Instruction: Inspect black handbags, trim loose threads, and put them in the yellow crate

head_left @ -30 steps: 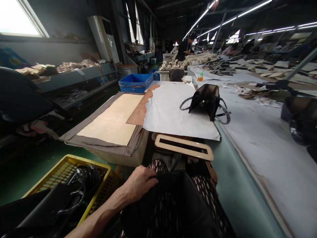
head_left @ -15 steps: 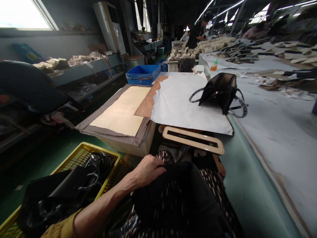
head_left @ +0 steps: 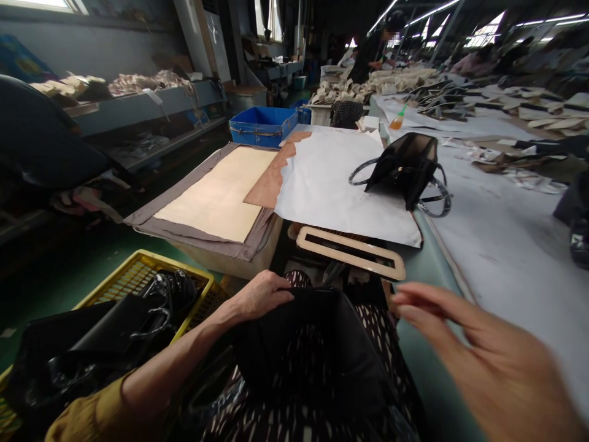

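Note:
On my lap lies a black bag (head_left: pixel 363 350), its mouth facing up and a dark patterned cloth visible through or behind it. My left hand (head_left: pixel 264 296) grips the bag's upper rim at the left, thumb over the edge. To the right, apart from the bag and above the bench edge, my right hand (head_left: pixel 473 344) is slightly blurred. Its thumb and fingertips come together in a pinch; anything between them is too small to make out. Beyond the bag, a long pale frame with a slot (head_left: pixel 352 253) lies near the bench edge.
A yellow crate (head_left: pixel 138 270) at the left holds black bags with plastic-wrapped handles. Ahead are a white sheet (head_left: pixel 331 184) and a finished-looking black bag (head_left: pixel 405 166). A pale board (head_left: pixel 216 196) tops a bin. A blue tub (head_left: pixel 262 126) stands behind; a person (head_left: pixel 372 52) works farther back.
My right hand has come into view from the right, fingertips pinched. My left hand keeps its hold on the black bag's rim. The whole view has shifted slightly.

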`<action>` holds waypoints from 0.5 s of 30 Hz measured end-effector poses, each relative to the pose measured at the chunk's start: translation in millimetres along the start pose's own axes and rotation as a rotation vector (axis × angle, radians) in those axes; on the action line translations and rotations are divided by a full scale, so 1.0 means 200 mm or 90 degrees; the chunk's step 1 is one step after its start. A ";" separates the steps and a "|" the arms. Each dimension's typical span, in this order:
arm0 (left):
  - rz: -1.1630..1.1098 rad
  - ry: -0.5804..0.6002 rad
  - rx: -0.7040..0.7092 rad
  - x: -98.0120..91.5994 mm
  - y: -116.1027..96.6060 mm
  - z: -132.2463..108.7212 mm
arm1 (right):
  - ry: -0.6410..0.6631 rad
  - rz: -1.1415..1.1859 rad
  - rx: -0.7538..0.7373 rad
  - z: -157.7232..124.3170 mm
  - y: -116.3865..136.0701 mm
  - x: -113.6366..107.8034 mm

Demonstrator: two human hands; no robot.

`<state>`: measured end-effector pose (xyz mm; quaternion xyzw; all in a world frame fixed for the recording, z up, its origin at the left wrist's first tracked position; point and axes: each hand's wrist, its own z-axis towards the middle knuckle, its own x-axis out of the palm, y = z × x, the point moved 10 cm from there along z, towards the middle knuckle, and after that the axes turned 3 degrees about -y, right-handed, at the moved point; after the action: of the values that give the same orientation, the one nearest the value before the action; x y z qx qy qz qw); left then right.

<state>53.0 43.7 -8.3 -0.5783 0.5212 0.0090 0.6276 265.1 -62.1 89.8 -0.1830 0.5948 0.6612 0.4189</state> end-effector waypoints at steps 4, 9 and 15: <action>-0.048 0.010 -0.001 0.01 0.04 0.02 | 0.177 -0.055 -0.069 0.15 0.09 0.42; -0.081 0.023 -0.020 0.02 0.11 0.03 | 0.339 0.012 -0.077 0.21 0.00 0.76; -0.141 0.040 -0.040 0.03 0.15 0.05 | 0.349 0.021 -0.031 0.27 -0.03 0.81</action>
<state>43.8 57.4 -35.7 -0.6517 0.4727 -0.0624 0.5898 189.0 42.4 -21.6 -0.3553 0.6727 0.6079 0.2273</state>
